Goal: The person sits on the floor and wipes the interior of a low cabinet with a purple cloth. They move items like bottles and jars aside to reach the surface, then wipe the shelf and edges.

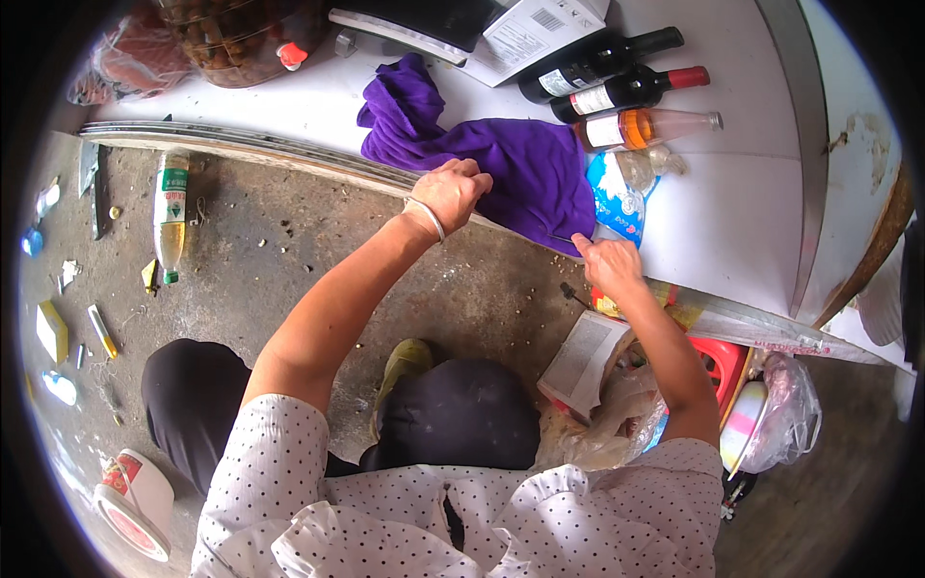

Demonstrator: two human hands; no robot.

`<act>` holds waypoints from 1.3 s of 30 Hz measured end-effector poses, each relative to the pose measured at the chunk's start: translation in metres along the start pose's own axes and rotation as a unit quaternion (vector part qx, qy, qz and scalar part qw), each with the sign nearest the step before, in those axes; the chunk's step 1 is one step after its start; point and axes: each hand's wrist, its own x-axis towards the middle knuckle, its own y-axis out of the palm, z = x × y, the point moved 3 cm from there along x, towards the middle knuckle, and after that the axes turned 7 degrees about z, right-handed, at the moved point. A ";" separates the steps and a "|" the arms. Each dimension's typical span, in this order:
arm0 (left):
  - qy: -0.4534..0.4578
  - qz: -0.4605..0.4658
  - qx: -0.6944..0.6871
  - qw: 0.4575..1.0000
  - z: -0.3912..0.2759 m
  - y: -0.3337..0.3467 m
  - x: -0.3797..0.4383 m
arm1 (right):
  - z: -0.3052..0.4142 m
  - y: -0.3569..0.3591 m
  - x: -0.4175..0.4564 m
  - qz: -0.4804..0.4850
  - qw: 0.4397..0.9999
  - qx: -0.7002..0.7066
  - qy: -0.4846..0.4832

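A purple cloth (531, 170) lies rumpled on a white cabinet surface (730, 224), its near side reaching the front edge. My left hand (449, 193), with a pale bangle at the wrist, is closed at the cloth's near edge, fingers curled over the fabric. At the cloth's right corner, my right hand (611, 264) touches it with an extended index finger; the other fingers are folded and partly hidden. A thin dark line (560, 237), perhaps a slim tool or a crease, shows beside that fingertip. Just beyond the corner is a blue-and-white plastic packet (618, 195).
Two dark wine bottles (600, 65) and a clear bottle with an orange label (643, 128) lie behind the cloth, beside a white carton (538, 36). A large jar (231, 43) stands far left. The concrete floor holds a plastic drink bottle (171, 217), a knife (94, 188) and a white bucket (137, 502).
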 end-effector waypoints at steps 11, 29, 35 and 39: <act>0.067 -0.006 0.031 0.997 0.031 -0.035 0.001 | 0.034 -0.017 0.018 0.011 0.996 0.064 0.056; 0.124 0.104 0.130 0.978 0.050 -0.118 -0.017 | 0.070 -0.048 0.049 0.048 0.994 0.067 0.070; 0.035 0.064 0.149 0.986 0.101 -0.162 -0.022 | 0.114 -0.068 0.084 -0.020 0.993 0.108 0.042; -0.054 0.043 0.194 0.979 0.188 -0.227 -0.072 | 0.193 -0.130 0.141 -0.086 0.987 0.123 -0.051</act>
